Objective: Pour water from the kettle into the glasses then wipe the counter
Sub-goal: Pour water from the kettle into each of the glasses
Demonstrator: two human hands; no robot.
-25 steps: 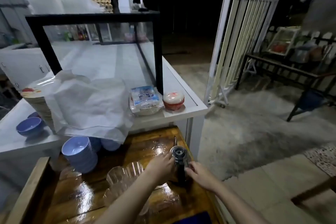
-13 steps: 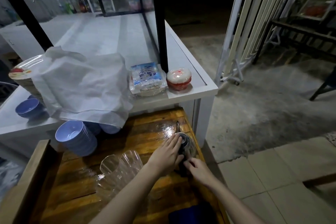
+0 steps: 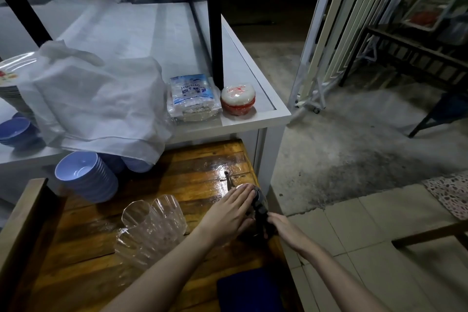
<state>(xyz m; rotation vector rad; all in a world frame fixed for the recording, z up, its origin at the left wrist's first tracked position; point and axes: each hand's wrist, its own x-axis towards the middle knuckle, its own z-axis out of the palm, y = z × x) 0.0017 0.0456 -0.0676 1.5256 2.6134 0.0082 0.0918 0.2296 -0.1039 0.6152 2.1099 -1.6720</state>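
A small metal kettle with a thin spout and a black handle stands near the right edge of the wet wooden counter. My left hand lies flat over its lid and hides most of the body. My right hand is closed around the black handle from the right. Clear ribbed glasses stand close together just left of my left hand. A dark blue cloth lies on the counter at the bottom, between my forearms.
Stacked blue bowls sit at the counter's back left. A white raised shelf behind holds a plastic-covered stack of plates, a wrapped packet and a red-and-white container. A tiled and concrete floor drops off right of the counter.
The view tilted down and moved closer. My left hand slid from beside the kettle onto its lid, which now is covered. My right hand stays at the handle.
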